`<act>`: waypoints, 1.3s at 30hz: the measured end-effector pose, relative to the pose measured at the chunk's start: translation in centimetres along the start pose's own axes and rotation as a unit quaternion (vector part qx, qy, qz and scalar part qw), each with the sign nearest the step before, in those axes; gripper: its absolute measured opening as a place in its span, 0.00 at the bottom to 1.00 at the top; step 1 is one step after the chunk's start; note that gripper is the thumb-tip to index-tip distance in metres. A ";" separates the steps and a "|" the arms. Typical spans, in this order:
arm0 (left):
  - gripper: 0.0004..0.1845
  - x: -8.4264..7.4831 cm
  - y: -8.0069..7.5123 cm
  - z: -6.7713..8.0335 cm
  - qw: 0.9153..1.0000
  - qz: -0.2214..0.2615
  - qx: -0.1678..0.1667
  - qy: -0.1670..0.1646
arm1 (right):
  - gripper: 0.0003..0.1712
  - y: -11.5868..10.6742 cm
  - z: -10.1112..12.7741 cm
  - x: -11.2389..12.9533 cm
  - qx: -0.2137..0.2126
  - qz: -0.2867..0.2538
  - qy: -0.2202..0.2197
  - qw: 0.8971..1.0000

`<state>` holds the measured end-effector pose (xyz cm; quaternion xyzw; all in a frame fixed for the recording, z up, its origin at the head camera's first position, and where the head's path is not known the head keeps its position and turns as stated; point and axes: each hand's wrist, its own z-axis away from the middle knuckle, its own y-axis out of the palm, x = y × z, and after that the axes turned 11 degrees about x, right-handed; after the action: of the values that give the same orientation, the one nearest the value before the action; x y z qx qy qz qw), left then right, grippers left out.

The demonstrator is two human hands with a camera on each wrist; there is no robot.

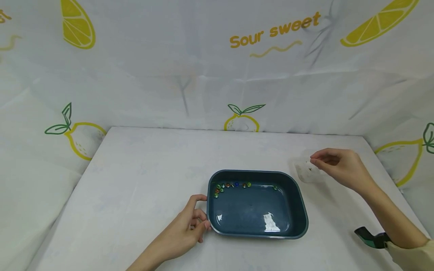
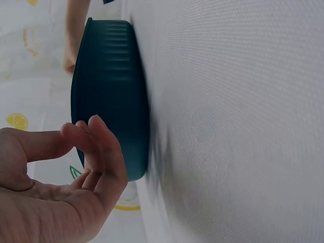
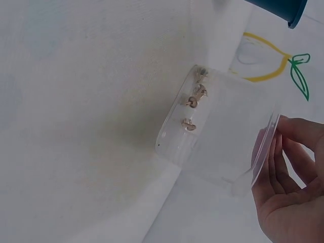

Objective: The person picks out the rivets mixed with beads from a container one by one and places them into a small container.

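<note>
My left hand (image 1: 184,230) grips the left side of a dark blue-green basin (image 1: 254,238), fingers curled at its outer wall. In the left wrist view, the curled fingers (image 2: 106,162) overlap the basin (image 2: 111,76). Several coloured glass marbles (image 1: 236,184) lie in the basin, mostly at the upper left. At right, my right hand (image 1: 342,167) pinches the rim of a small clear plastic box (image 1: 306,177). In the right wrist view, several brass-coloured thumbtacks (image 3: 191,102) lie at the box's bottom. The thumb and fingertips meet at its rim, partly behind it.
The white-covered table (image 1: 135,169) has its far edge against a white curtain (image 1: 152,75) printed with lemons. A black and green strap (image 1: 373,239) is on the right wrist. The box stands just beyond the basin's right corner.
</note>
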<state>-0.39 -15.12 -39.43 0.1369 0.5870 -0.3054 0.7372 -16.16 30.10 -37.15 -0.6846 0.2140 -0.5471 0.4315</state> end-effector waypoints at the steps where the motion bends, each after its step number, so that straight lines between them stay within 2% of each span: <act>1: 0.32 0.0 0.0 0.0 1.000 0.000 0.001 0.001 | 0.06 0.0 0.0 0.0 -0.001 0.001 0.000 1.000; 21: 0.31 -0.1 0.0 0.1 1.000 0.002 0.000 -0.003 | 0.06 0.2 -0.1 0.0 -0.009 -0.002 0.002 1.000; 32: 0.31 -0.3 0.1 0.0 1.000 -0.003 -0.001 -0.011 | 0.07 0.1 0.0 1.7 -0.027 -0.008 -0.010 1.000; 39: 0.32 -0.1 0.0 0.1 1.000 -0.001 -0.001 -0.004 | 0.07 0.1 -0.2 2.7 -0.029 -0.003 -0.026 0.999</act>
<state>-0.33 -15.09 -39.32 0.1341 0.5845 -0.3058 0.7395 -15.48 27.94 -35.67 -0.7116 0.2164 -0.5243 0.4147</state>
